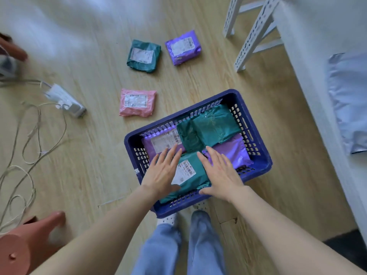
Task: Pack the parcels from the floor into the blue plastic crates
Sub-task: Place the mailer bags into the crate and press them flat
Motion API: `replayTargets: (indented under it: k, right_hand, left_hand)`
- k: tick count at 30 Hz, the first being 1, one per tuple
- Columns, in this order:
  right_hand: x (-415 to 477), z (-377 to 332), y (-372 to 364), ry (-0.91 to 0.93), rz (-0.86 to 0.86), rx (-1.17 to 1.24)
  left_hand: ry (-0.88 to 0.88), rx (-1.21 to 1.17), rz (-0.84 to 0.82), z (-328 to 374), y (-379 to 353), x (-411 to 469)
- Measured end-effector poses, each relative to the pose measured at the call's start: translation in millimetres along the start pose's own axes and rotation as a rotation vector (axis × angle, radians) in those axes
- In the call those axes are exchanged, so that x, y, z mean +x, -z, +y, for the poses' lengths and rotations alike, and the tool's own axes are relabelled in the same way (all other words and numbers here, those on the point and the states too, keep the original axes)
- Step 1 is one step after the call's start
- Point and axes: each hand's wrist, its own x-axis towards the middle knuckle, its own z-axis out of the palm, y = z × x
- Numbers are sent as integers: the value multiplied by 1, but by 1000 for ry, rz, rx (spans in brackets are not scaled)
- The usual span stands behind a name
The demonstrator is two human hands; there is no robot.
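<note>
Settling step: I am pressing the near green parcel (187,175) flat inside the blue crate (260,155).
Fingers: my left hand (161,173) and right hand (221,172) are lying spread and straight on it, grasping nothing.
Floor: a pink parcel (137,102), a far green parcel (144,55) and a far purple parcel (182,47) are lying beyond the crate, to its left.
Next: I am judging the pink one nearest, calling for a far-left reach.

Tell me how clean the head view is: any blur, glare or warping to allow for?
Head view: the left hand, right hand and blue crate are fairly sharp; the edges smear, notably another hand at far left; pale glare washes the floor top left; wide-angle warping splays the rack legs.
</note>
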Motion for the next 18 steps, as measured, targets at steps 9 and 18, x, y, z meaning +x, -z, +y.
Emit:
replayTargets:
  k: [9, 18]
  right_hand:
    - [-146, -27, 101, -255, 155, 229]
    - [-313, -64, 132, -538, 451, 526]
  left_hand:
    - [-246, 88, 130, 67, 157, -80]
    - [-589, 285, 211, 156, 242, -183]
